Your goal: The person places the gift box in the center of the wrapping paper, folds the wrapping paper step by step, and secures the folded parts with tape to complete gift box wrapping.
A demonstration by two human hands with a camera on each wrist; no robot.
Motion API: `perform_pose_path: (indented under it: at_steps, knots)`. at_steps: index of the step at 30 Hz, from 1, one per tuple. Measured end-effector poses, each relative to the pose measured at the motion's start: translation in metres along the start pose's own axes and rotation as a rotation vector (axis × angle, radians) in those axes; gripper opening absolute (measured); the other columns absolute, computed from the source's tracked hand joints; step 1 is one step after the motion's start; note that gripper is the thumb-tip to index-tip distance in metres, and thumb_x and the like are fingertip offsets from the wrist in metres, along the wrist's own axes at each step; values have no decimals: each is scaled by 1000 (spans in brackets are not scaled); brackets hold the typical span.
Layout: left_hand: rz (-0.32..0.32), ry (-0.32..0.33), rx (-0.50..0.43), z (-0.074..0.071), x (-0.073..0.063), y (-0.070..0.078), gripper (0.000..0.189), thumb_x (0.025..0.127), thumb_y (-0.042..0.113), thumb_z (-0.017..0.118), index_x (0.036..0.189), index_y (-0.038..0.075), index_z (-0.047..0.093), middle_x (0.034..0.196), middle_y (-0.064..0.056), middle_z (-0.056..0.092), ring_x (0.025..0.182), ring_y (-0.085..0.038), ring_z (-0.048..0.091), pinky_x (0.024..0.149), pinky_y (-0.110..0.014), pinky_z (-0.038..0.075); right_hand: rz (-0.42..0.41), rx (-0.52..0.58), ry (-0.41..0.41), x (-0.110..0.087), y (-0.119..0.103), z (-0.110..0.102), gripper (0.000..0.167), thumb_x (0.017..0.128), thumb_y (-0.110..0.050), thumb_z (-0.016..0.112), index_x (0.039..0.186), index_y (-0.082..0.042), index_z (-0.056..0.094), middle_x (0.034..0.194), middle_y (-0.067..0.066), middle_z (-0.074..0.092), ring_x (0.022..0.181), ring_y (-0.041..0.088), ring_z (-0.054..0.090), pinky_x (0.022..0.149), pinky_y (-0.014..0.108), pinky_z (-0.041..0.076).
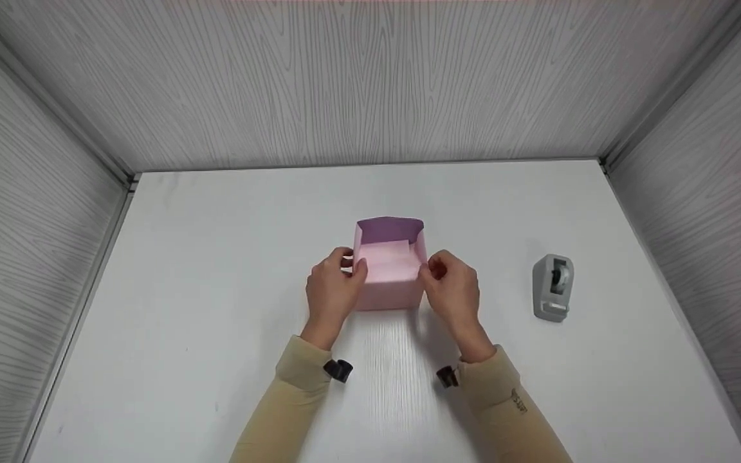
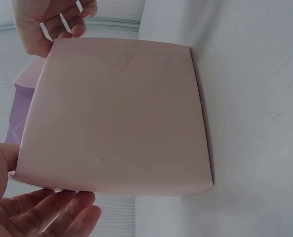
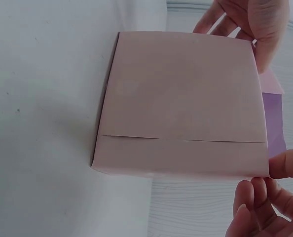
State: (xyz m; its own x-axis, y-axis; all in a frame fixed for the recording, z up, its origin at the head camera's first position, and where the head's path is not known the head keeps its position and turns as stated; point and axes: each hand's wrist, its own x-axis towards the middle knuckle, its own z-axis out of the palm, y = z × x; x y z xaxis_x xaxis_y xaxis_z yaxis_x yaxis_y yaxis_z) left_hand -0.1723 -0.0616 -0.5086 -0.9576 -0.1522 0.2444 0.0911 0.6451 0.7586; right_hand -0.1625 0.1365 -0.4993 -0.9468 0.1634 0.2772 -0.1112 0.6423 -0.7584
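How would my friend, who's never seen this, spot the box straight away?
Look at the big white table. Near its middle, between the left hand and right hand holding it, is the box. It's pink with purple at the back, while the tape dispenser to the right is grey.

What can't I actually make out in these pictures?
Box underside: hidden in every view by the box itself.
Sleeve lettering: too small to read in the head view.
Whether tape sticks out of the dispenser: too small, head view.
Left hand: partly cut off by the left wrist view's left edge.
Right hand: likewise, right wrist view's right edge.
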Motion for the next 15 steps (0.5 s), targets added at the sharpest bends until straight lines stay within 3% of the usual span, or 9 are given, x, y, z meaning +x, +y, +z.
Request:
perform_pose_path:
  at_steps: [15]
  knots:
    - [27, 3, 13, 0, 1, -1, 26, 90, 25, 66, 105, 4, 71, 90, -7, 72, 73, -17, 69, 65, -39, 55, -44, 109, -21, 12, -4, -3, 16, 80, 1, 67, 69, -6, 57, 63, 3, 55, 57, 15, 49, 51, 28, 40]
